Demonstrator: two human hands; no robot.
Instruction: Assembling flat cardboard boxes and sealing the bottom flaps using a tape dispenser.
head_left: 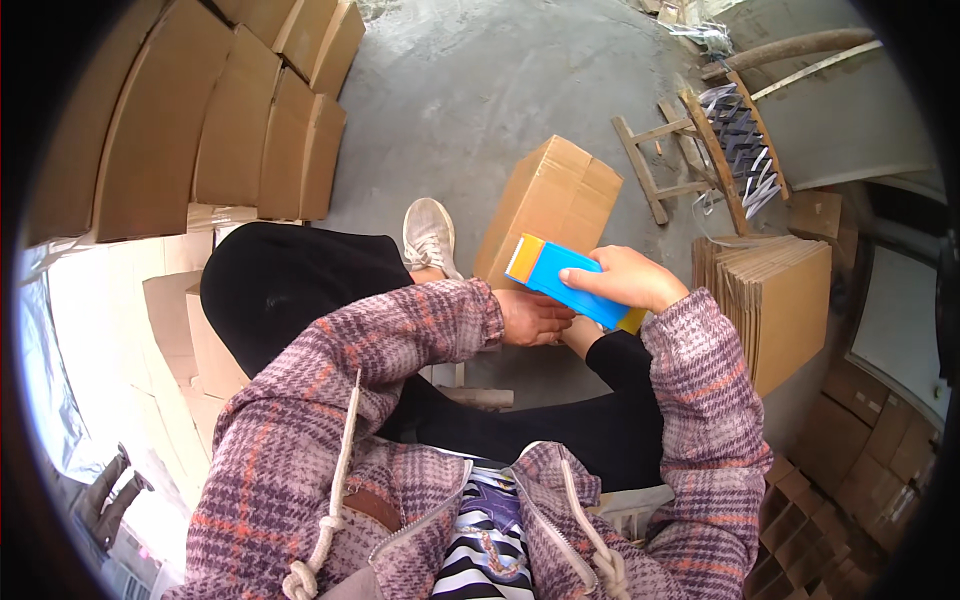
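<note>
My right hand [635,280] grips a flat, blue-and-yellow oblong box [572,287] with the thumb on top. Its end at the left is yellow-orange with a pale edge, and another yellow part shows by my wrist. My left hand [535,318] is just under the oblong box, fingers curled and pressed together; its fingertips are partly hidden, and what they hold cannot be made out. Just beyond both hands, a closed brown carton [553,205] stands on the floor, its near side partly covered by the blue oblong box.
Large cartons [235,125] are stacked at the left. To the right stand a bundle of flat cardboard sheets [765,305] and a wooden stool frame [720,150] with woven straps. My shoe [430,235] rests on the grey concrete floor [455,95]. Cardboard partitions [800,520] lie at lower right.
</note>
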